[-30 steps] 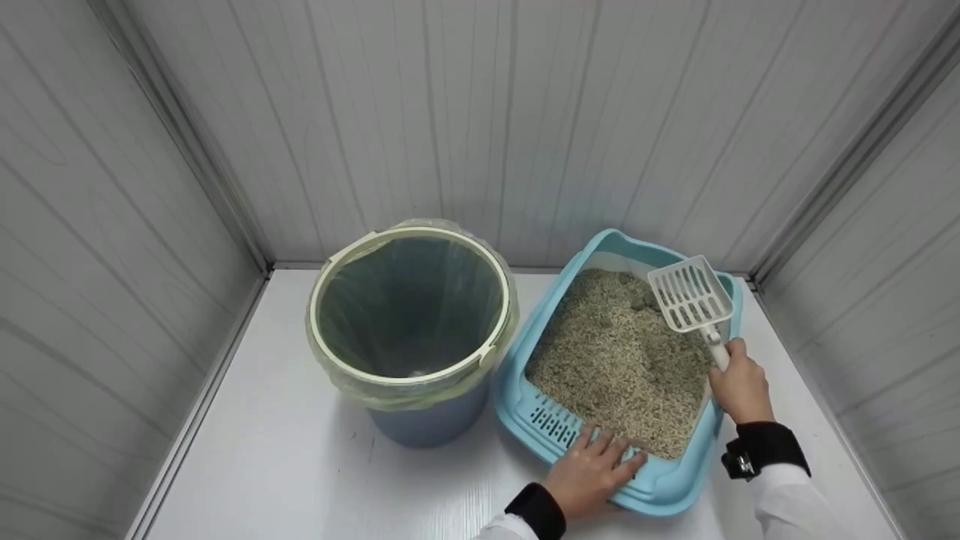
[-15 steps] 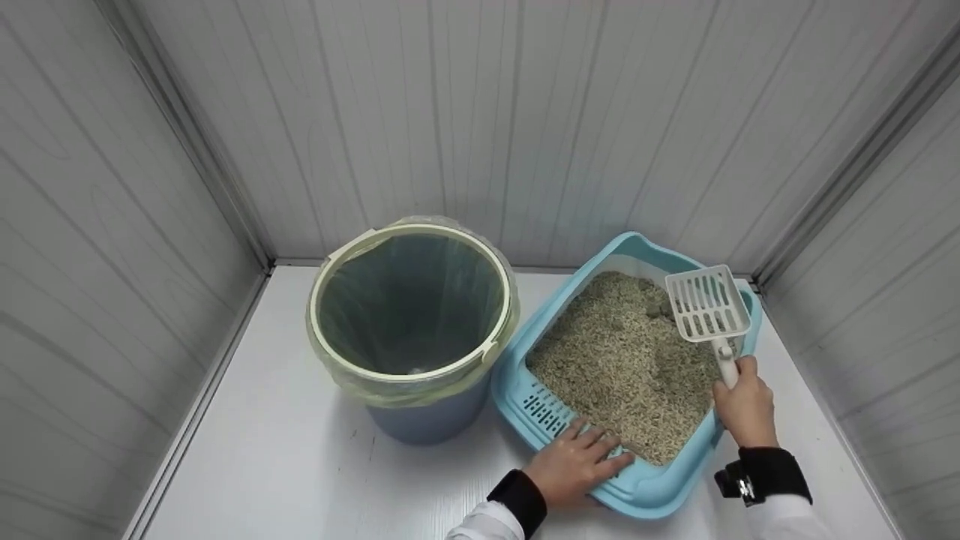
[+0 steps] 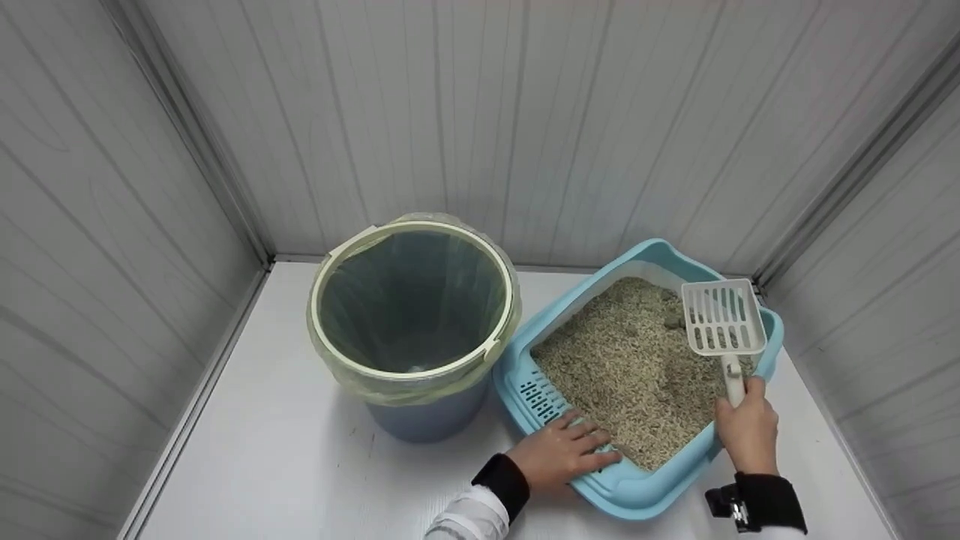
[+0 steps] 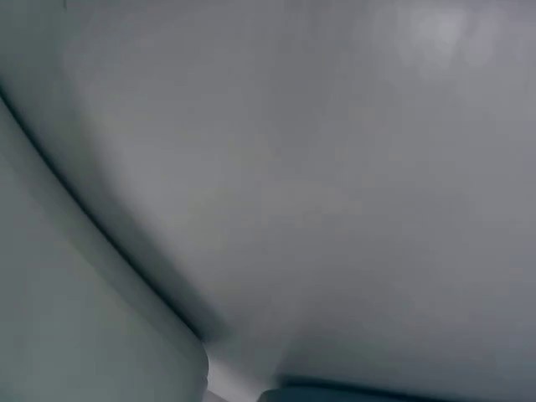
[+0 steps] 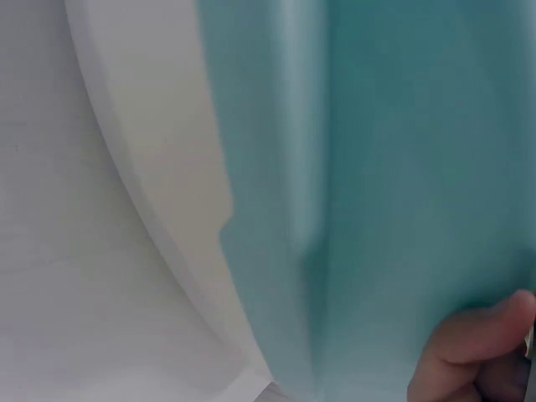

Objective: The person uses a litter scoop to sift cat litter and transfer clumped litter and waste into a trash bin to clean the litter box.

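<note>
Head view: what has just changed?

"The light-blue plastic tray (image 3: 630, 487) has turned. Its far end has swung to the right, while its left corner sits about where it did, just beside the round blue bin (image 3: 427, 420) with its thin yellowish bag liner (image 3: 420, 394). The bin has hardly shifted."

And your hands?

"My right hand (image 3: 748, 427) has moved with it, rightward and nearer to me, fingers curled round the handle of the slotted white plastic scoop (image 3: 726, 351). The scoop's head is over the far right part of the tray and its grainy brown litter (image 3: 637, 367). My left hand (image 3: 559, 454) has gone leftward with the near rim; its fingers lie spread over the slots there, clamped on nothing that I can see."

Does the right hand touch the tray?

"I can't tell. The right wrist view shows part of that hand close by the tray's side, but contact isn't clear."

So what does it mean for the work?

"I'd judge the tray is being set at a new angle, not litter being lifted. I see no load on the scoop, and a dark clump (image 3: 675, 321) shows just left of its head."
</note>
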Demonstrator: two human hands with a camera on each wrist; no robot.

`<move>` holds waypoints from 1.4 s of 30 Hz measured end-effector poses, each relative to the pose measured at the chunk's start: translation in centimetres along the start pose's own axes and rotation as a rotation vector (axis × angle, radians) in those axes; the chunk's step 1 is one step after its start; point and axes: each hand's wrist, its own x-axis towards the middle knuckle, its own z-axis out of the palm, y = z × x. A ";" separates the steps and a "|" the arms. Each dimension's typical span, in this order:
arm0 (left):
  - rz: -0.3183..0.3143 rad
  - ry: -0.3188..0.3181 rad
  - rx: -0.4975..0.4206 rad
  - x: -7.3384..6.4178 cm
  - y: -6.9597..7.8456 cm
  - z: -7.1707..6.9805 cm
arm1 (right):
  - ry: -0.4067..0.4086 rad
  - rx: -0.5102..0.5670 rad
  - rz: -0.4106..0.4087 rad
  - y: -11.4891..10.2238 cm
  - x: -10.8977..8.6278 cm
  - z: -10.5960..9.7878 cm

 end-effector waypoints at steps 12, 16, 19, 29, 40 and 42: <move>0.020 -0.077 -0.083 -0.7 -0.8 -0.3 | 0.051 0.041 0.030 0.0 -1.1 0.5; -0.016 -0.106 -0.110 -0.5 -0.5 -0.7 | 0.035 0.020 -0.017 0.1 -0.8 0.3; -0.065 -0.142 -0.131 -0.2 0.0 -1.2 | 0.004 -0.007 -0.061 0.2 -0.1 -0.3; -0.362 -0.224 -0.135 3.1 5.8 -2.9 | 0.046 -0.082 -0.203 0.0 6.1 -4.2; -0.589 -0.328 0.058 8.6 11.3 -2.8 | 0.004 -0.133 -0.257 1.0 12.2 -5.6; -0.594 -0.290 0.132 9.0 11.5 -2.2 | 0.010 -0.148 -0.265 1.2 12.5 -5.4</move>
